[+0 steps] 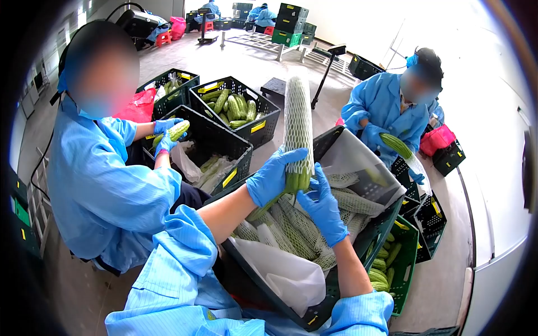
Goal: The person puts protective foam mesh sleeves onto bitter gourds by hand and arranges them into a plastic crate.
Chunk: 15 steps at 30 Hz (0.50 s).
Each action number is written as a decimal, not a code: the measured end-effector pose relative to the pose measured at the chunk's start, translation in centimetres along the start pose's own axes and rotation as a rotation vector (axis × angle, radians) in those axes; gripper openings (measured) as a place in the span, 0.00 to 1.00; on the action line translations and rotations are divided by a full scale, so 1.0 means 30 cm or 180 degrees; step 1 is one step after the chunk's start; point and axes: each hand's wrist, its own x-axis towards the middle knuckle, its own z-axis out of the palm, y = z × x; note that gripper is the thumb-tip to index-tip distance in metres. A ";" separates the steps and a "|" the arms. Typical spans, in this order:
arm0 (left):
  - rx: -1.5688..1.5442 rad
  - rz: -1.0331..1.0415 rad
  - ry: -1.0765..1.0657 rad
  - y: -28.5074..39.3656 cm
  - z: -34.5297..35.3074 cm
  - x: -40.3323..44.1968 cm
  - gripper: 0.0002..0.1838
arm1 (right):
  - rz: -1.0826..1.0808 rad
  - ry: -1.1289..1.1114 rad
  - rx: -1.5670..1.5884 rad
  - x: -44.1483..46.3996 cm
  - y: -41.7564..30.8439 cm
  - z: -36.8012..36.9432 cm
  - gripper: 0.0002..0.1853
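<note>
A ridged green gourd [297, 182] stands upright in front of me, most of it inside a white foam net sleeve [297, 123]. Its bare green lower end shows below the net. My left hand [277, 176], in a blue glove, is closed round the lower part from the left. At the right side of the lower end, my gloved right hand [323, 207] has its fingers and thumb on the sleeve's bottom edge. Beneath both hands is a dark crate [263, 288] lined with white sheet [294, 280], holding several netted gourds [291, 227].
To the left, a co-worker [112, 179] holds a gourd over a black crate [238, 154]. Another person [386, 106] at right slides a net on a gourd. A green crate [412, 263] of gourds stands low right. Behind are a gourd-filled crate [269, 126] and a scale post [324, 78].
</note>
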 end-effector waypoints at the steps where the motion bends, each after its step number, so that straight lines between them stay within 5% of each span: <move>1: 0.0063 0.0072 0.0000 -0.006 0.002 0.002 0.19 | -0.0031 -0.0133 0.0106 -0.005 0.009 0.014 0.40; 4: 0.0260 0.0299 0.0015 -0.031 0.005 0.005 0.21 | 0.0035 0.0029 0.1157 0.005 0.022 0.087 0.37; 5: 0.0376 0.0267 -0.0036 -0.041 0.000 0.005 0.23 | 0.0678 -0.0004 0.1525 0.012 0.013 0.067 0.28; 9: 0.0957 0.0248 -0.0179 -0.012 0.039 -0.019 0.26 | 0.0965 -0.0149 0.1731 0.003 -0.040 0.016 0.20; 15: 0.0564 0.0214 -0.0605 0.053 0.069 -0.037 0.30 | 0.0984 -0.0596 0.3236 0.005 -0.051 -0.039 0.23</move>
